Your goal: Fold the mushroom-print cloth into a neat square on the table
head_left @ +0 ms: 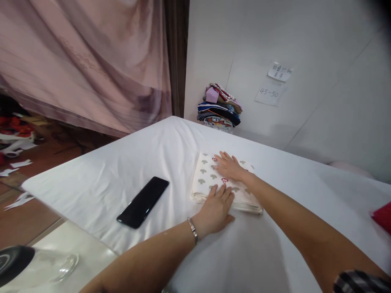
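- One folded cloth printed with mushrooms lies on the white surface, its layers showing along the near edge.
- Left hand, with a silver bracelet, rests on the cloth's near side, fingers slightly apart.
- Right hand lies flat on it farther back, fingers spread wide.
- Black phone lies left of the cloth.
- Beyond the far edge, a pile of clothes stands by the wall.
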Demonstrator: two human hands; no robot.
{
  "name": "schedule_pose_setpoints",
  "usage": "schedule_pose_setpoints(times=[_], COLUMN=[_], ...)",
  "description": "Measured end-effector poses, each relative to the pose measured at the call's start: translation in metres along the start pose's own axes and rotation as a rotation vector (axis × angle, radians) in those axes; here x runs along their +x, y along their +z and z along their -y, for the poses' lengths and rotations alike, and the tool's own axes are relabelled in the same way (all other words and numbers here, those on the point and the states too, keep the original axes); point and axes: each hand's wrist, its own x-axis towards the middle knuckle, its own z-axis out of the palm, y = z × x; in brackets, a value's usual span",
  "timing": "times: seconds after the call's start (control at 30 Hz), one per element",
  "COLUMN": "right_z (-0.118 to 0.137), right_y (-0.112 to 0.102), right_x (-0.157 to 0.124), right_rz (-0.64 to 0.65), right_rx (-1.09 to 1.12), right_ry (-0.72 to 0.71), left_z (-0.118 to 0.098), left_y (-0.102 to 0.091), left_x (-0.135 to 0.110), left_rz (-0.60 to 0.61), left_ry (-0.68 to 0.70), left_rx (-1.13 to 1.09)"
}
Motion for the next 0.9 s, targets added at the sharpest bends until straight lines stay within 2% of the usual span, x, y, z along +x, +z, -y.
schedule_pose_setpoints(times=[0.07,0.13,0.2,0.33,0.47,0.57,0.63,0.73,0.8,0.9], right_z=[0.015,0.027,0.035,0.036,0.038,0.04,0.034,0.01,-0.012,-0.041], right_y=[0.002,0.009,0.018,0.029,0.026,0.012,0.0,-0.013,-0.011,0.003], right_x=[0.01,0.019,0.024,0.027,0.027,0.022,0.013,-0.01,-0.026,-0.041], right_rz=[-0.032,0.009,0.044,0.024,0.04,0.078,0.053,-0.062,-0.094,-0.046], right_rx=[0.009,0.009,0.0,-0.009,0.0,0.045,0.059,-0.01,-0.077,-0.117], right_ry=[-0.085,-0.146,-0.157,-0.163,-0.152,-0.131,-0.113,-0.038,0.082,0.27], left_z=[-0.001,-0.001,-0.002,-0.001,0.001,0.003,0.003,0.003,0.003,0.003], left_y=[0.0,-0.001,-0.001,0.0,0.0,-0.001,-0.002,-0.002,-0.001,0.0], left_x=[0.0,0.001,0.002,0.002,0.001,0.0,0.0,0.0,0.001,0.001], left_rz=[-0.002,0.0,0.003,-0.001,0.005,0.017,0.018,0.019,0.017,0.004], left_ry=[0.0,-0.006,-0.013,-0.023,-0.011,-0.002,0.002,0.005,0.001,0.0], left_rx=[0.004,0.009,0.014,0.021,0.006,-0.004,-0.012,-0.023,-0.025,-0.02])
